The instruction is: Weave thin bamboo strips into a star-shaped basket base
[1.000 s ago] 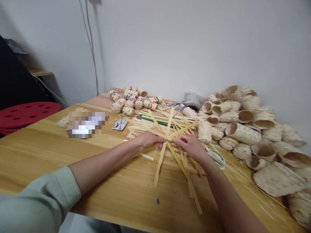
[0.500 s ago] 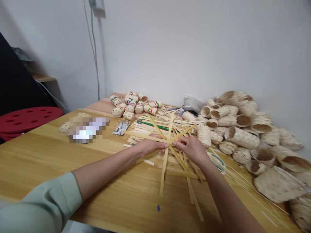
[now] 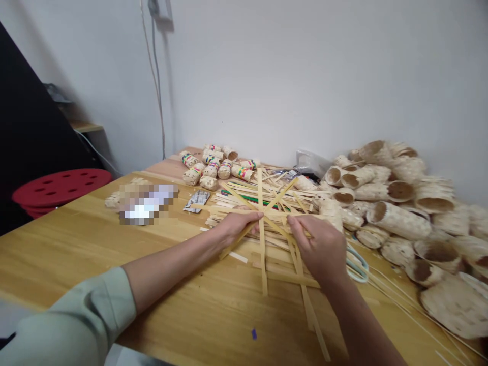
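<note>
- While the left hand (image 3: 240, 226) pinches near the crossing, thumb on top and other fingers beneath, a star of flat strips (image 3: 267, 214) spreads above the table (image 3: 171, 295), between its near and far edges.
- The right hand (image 3: 322, 244) has its thumb and fingers nearly together at the star's right side, seemingly on one strip; its exact grip is partly hidden.
- Beneath and beyond the star, loose strips (image 3: 219, 218) lie in a heap, some green.
- Just beside the right wrist, a pale green handle (image 3: 365, 264) lies partly covered.
- Woven tubes (image 3: 398, 218) are piled along the table's right side, up to the far edge.
- Small banded tubes (image 3: 193, 174) cluster near the far left corner, a silvery packet (image 3: 196, 201) nearer.
- Past the left edge stands a red stool (image 3: 63, 185).
</note>
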`<move>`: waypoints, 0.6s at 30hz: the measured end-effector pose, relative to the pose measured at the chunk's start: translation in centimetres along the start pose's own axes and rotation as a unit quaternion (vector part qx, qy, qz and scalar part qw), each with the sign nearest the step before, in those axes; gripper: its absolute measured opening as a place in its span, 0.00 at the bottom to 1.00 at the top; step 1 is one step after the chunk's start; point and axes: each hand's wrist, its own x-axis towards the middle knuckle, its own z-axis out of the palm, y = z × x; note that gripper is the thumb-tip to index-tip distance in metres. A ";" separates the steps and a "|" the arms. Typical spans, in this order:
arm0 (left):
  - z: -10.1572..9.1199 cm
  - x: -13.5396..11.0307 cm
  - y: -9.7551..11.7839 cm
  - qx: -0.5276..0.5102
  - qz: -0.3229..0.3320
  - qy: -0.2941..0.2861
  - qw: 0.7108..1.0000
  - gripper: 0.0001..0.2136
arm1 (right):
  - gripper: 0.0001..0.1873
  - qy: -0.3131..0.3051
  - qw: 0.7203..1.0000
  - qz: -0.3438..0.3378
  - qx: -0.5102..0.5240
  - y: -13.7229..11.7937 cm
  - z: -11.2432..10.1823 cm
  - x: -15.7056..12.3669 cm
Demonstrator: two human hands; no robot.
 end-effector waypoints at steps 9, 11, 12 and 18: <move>0.5 -0.4 0.5 0.002 0.030 0.010 0.999 0.15 | 0.14 -0.142 0.984 0.075 -0.071 -0.5 1.5 -0.7; 0.6 -0.4 0.5 0.010 0.036 0.017 0.999 0.15 | 0.14 -0.057 0.995 0.056 -0.057 -0.6 1.2 -0.6; 0.6 -0.4 0.5 0.013 0.036 0.017 0.999 0.15 | 0.14 -0.018 0.998 0.041 -0.041 -0.7 1.0 -0.5; 1.2 -0.8 0.4 0.033 0.033 0.011 0.999 0.13 | 0.11 0.028 0.999 -0.017 -0.012 -0.4 0.6 -0.3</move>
